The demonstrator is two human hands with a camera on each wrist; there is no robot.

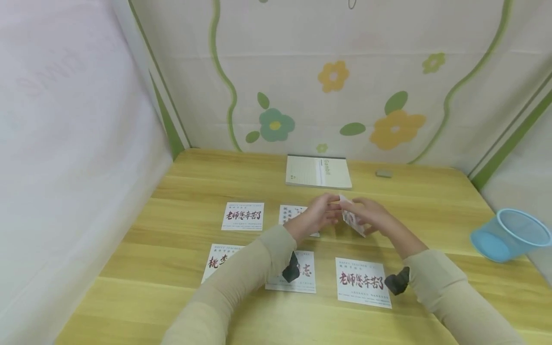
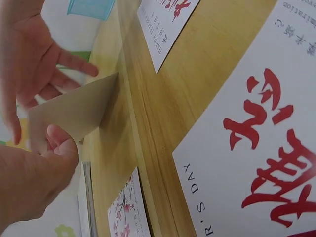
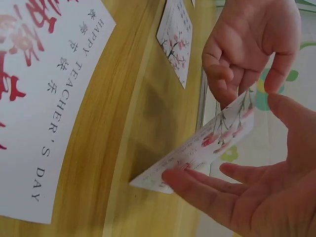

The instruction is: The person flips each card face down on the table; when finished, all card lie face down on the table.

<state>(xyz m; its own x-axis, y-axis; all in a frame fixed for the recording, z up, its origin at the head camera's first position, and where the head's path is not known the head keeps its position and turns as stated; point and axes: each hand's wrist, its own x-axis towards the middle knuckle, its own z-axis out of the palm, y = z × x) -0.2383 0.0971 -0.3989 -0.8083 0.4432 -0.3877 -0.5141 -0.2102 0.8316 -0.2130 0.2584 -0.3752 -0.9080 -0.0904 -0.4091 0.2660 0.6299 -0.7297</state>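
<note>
Thumb and fingers wide apart, the right hand (image 1: pixel 373 215) is touching the printed face of a tilted card (image 1: pixel 353 221), which is standing just to that hand's left and just to the right of the left hand (image 1: pixel 316 213). Neither hand is clearly the nearer, since both are meeting at the card. Left fingers are lying bent against its plain back, but whether they are truly pinching it cannot be told. Seen from the head, its long line is slanting, the upper end pointing toward the far edge of the surface, the lower corner pointing toward the near edge and rightward; whether that corner is touching the wood is unclear. Further out, a flower-printed card (image 1: pixel 285 218) is lying flat beside the left hand, partly hidden, and a red-lettered card (image 1: pixel 362 287) is lying nearer the front edge, just beside the right wrist. Toward the far edge, a notepad (image 1: pixel 302 171) and a small grey block (image 1: pixel 383 173) are resting, while a blue bin (image 1: pixel 491 239) is leaning by the right edge.
</note>
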